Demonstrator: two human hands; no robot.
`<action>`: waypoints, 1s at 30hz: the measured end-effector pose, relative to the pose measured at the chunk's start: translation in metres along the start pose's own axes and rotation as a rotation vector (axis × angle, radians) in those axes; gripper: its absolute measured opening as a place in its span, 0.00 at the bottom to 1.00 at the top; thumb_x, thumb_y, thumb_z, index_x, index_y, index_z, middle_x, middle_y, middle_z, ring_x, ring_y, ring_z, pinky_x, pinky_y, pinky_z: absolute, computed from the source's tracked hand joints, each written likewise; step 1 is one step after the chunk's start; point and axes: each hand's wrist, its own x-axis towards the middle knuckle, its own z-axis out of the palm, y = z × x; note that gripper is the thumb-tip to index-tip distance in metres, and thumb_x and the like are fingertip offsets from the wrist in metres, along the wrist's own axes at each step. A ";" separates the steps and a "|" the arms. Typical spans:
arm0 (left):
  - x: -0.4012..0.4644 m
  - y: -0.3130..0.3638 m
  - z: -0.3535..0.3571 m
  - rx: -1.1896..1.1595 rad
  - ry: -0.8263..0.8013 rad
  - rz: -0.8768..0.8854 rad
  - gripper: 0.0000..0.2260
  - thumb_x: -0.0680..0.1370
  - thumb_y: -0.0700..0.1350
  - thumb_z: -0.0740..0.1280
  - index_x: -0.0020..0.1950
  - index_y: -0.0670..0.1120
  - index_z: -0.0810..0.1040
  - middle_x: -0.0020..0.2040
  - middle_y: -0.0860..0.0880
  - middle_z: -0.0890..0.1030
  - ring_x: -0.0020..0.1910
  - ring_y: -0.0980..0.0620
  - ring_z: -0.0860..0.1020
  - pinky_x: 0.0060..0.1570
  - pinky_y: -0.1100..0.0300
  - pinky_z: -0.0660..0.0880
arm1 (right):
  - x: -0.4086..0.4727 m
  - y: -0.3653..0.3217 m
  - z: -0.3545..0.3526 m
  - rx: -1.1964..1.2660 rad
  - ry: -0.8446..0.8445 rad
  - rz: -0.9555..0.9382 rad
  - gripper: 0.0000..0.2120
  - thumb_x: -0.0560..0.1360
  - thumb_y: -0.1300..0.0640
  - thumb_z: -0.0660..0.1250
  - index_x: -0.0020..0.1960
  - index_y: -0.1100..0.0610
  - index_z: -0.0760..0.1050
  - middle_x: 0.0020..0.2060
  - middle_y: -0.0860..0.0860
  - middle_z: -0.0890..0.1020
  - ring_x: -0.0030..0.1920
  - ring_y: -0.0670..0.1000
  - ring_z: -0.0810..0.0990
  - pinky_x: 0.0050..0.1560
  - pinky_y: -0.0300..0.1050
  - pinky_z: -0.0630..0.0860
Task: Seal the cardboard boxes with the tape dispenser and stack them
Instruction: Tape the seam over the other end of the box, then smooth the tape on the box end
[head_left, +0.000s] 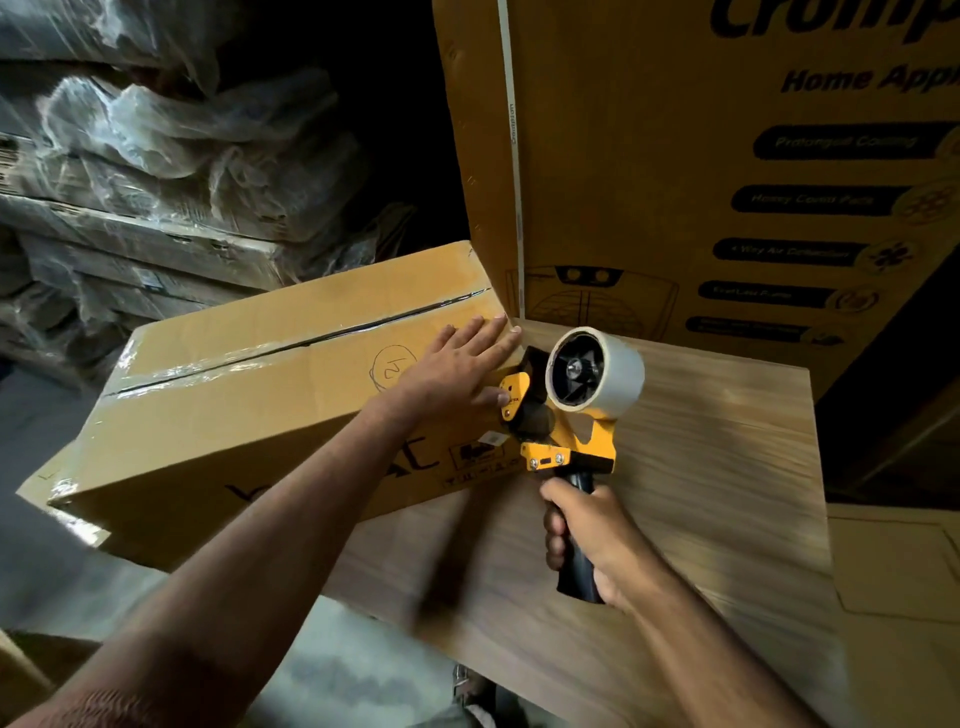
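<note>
Head view: one box lies on its side across the near left corner of one wood-grain desk, its left end overhanging the desk edge. Clear tape covers the box's centre seam along its upper face, and a circled handwritten mark sits on that face near the right end. One left hand rests flat on this face at the right end, fingers straight and slightly spread, pointing toward the far corner; the thumb lies over the box's edge, touching the dispenser. One tape dispenser, yellow and black, carries one roll of pale tape and stands upright just beside the box's right end, its front plate against that end. One right hand grips the black handle, fingers curled round it from the left, with the roll above the hand. The box end thus lies between the two hands: flat hand above, dispenser at the side. Behind the desk stands one tall printed carton, upright, with a white strip down its near corner; its base meets the box's far right corner. At far left, a stack of plastic-wrapped cartons sits in shadow, well apart from the desk; their number cannot be counted.
</note>
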 end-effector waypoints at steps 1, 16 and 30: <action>0.001 0.000 0.001 0.004 0.012 -0.002 0.37 0.81 0.64 0.56 0.81 0.53 0.39 0.81 0.47 0.40 0.80 0.44 0.40 0.77 0.44 0.40 | 0.000 -0.004 -0.002 0.022 -0.023 0.024 0.15 0.77 0.62 0.63 0.33 0.56 0.65 0.24 0.52 0.65 0.22 0.50 0.62 0.26 0.38 0.60; -0.025 0.046 0.014 0.098 0.378 -0.032 0.33 0.80 0.60 0.58 0.80 0.45 0.55 0.81 0.41 0.52 0.80 0.43 0.49 0.78 0.45 0.45 | 0.002 0.027 -0.031 0.017 0.078 -0.143 0.06 0.80 0.63 0.59 0.43 0.58 0.68 0.30 0.54 0.72 0.28 0.52 0.71 0.30 0.42 0.68; -0.033 0.213 0.136 -0.188 0.066 0.279 0.21 0.70 0.44 0.72 0.63 0.42 0.80 0.67 0.36 0.76 0.65 0.33 0.75 0.62 0.37 0.73 | 0.007 0.145 -0.149 -0.496 0.747 -0.138 0.19 0.74 0.55 0.73 0.58 0.63 0.71 0.51 0.60 0.78 0.53 0.61 0.79 0.42 0.45 0.68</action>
